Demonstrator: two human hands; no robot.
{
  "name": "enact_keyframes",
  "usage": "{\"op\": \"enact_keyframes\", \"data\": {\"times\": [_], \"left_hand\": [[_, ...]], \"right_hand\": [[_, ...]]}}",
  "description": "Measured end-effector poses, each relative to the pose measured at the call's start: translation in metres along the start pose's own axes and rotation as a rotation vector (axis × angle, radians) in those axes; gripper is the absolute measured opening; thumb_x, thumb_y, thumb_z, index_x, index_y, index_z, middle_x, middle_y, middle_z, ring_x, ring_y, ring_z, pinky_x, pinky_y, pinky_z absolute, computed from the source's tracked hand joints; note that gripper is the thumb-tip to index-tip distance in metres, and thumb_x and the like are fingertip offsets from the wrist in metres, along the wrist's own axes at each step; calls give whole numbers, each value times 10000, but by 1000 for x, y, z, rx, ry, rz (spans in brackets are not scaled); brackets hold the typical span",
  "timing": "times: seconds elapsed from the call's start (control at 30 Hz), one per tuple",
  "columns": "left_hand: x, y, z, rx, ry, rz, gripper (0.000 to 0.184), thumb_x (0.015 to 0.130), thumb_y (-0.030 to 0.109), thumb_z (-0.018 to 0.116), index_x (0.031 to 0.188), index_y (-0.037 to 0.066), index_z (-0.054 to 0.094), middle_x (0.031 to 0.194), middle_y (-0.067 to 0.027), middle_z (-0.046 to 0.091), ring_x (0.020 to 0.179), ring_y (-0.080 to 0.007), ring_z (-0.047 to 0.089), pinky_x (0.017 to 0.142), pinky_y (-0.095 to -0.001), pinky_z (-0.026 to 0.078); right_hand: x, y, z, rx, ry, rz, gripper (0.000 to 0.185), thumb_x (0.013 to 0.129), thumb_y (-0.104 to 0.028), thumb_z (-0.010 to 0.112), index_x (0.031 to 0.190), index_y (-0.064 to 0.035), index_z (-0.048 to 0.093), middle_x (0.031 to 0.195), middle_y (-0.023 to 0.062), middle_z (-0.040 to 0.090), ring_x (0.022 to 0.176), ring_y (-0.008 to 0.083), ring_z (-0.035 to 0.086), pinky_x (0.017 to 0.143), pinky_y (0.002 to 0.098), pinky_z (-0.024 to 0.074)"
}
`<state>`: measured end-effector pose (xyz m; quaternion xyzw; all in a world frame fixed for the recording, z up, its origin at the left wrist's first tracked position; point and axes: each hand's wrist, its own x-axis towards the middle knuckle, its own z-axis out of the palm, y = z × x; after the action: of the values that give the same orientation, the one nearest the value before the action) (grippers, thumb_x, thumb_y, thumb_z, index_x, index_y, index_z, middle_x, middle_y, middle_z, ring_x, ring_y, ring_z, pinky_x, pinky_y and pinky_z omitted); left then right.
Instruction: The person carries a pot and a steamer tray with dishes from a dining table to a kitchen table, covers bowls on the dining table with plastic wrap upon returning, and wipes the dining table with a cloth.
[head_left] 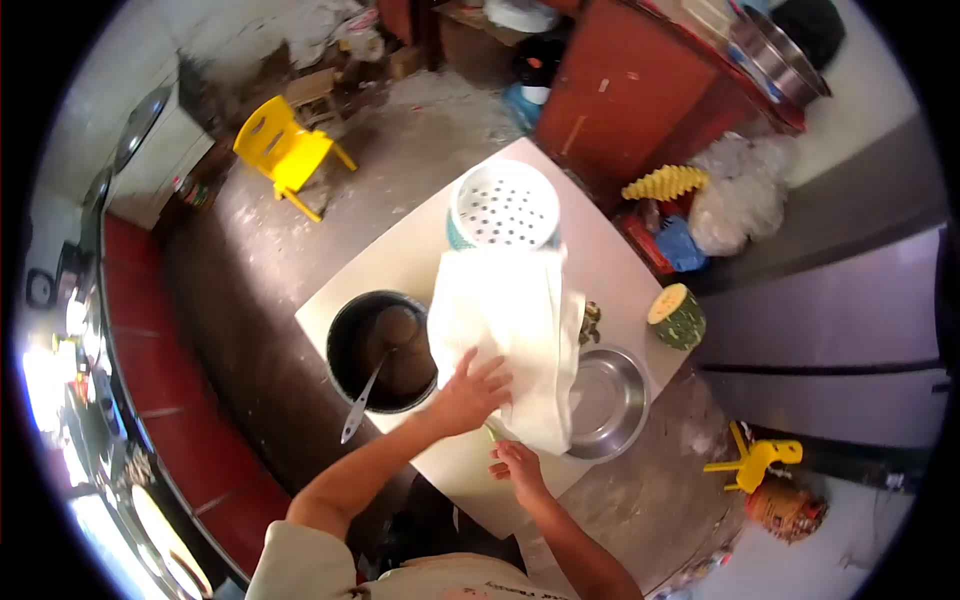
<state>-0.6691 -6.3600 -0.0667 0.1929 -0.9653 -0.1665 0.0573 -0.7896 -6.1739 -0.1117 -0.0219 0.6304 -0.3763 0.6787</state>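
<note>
A white cloth (500, 310) lies spread over the middle of the table, its near corner reaching toward me. My left hand (473, 393) rests flat on the cloth's left part, open with the fingers spread. Just below the cloth's near edge is my right hand (520, 470), fingers apart and slightly bent, with no clear grip. A thin green thing (492, 433) shows beside its fingertips, mostly hidden. Left of the cloth stands a dark pot (340, 365) of brownish liquid with a ladle (362, 405) in it. On the right is a metal basin (608, 400).
A white perforated basket (505, 195) stands at the table's (335, 290) far corner. A cut pumpkin (677, 318) sits at the right edge, near some small greenish-brown pieces (590, 322). Yellow chairs (285, 150) stand on the floor. A red cabinet (620, 100) is behind the table.
</note>
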Motion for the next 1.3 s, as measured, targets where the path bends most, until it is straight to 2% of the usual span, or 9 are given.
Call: {"op": "enact_keyframes", "data": {"times": [0.17, 0.3, 0.4, 0.5, 0.8, 0.97, 1.13, 1.2, 1.3], "left_hand": [[-44, 32, 81, 12, -209, -256, 517, 758, 350, 628, 1233, 180, 513, 1352, -117, 392, 1315, -327, 252, 1043, -598, 112], [-62, 48, 79, -88, -226, -408, 428, 828, 313, 563, 1213, 132, 514, 1297, -119, 452, 1271, -287, 345, 1049, -494, 221], [-97, 85, 67, -247, 64, -484, 123, 817, 169, 540, 863, 64, 582, 836, -131, 622, 885, -297, 582, 793, -400, 443], [-151, 157, 68, -187, 10, -936, 143, 883, 205, 476, 888, 75, 535, 576, -157, 581, 507, -348, 577, 472, -452, 454], [-246, 334, 109, -376, 119, -1060, 293, 913, 358, 390, 884, 158, 602, 783, -95, 641, 723, -298, 630, 573, -439, 499], [-258, 343, 78, -524, 70, -1146, 322, 898, 355, 423, 967, 95, 600, 843, -192, 634, 773, -382, 614, 640, -469, 481], [-375, 376, 162, -470, 496, -1624, 226, 854, 215, 449, 993, 88, 575, 904, -193, 634, 848, -369, 614, 676, -476, 486], [-419, 439, 117, -687, 404, -2062, 215, 835, 206, 461, 976, 77, 559, 959, -205, 621, 916, -374, 599, 750, -470, 480], [-486, 560, 203, -797, 639, -2496, 270, 785, 181, 503, 1030, 67, 522, 1007, -237, 599, 957, -383, 585, 810, -483, 466]], "right_hand": [[-19, 23, -12, -103, -82, 73, 251, 871, -234, 537, 1029, -42, 569, 891, 61, 608, 637, 163, 618, 562, 268, 499], [-29, 55, -34, -162, -126, 122, 239, 900, -268, 497, 892, -36, 549, 810, 72, 608, 635, 172, 615, 565, 281, 502], [-34, 75, -57, -121, -237, 83, 263, 916, -281, 465, 810, -44, 511, 744, 82, 599, 618, 181, 610, 560, 294, 502], [-61, 75, -68, -198, -256, 10, 273, 922, -281, 450, 785, -49, 495, 707, 88, 590, 586, 191, 600, 548, 306, 500], [-110, 114, -80, -412, -313, -21, 343, 879, -262, 472, 584, -105, 392, 592, 124, 561, 469, 230, 543, 447, 353, 474], [-114, 153, -68, -463, -493, 95, 313, 885, -233, 429, 626, -58, 426, 681, 190, 585, 568, 303, 584, 516, 423, 496], [-129, 188, -27, -715, -676, 240, 276, 893, -214, 413, 706, -20, 475, 812, 217, 603, 675, 320, 604, 608, 446, 516], [-146, 198, -3, -816, -781, 268, 264, 899, -197, 404, 759, 2, 504, 877, 228, 610, 719, 309, 614, 646, 439, 527], [-167, 226, 28, -970, -966, 242, 270, 900, -198, 404, 810, 23, 530, 893, 228, 614, 731, 287, 622, 655, 409, 532]]}}
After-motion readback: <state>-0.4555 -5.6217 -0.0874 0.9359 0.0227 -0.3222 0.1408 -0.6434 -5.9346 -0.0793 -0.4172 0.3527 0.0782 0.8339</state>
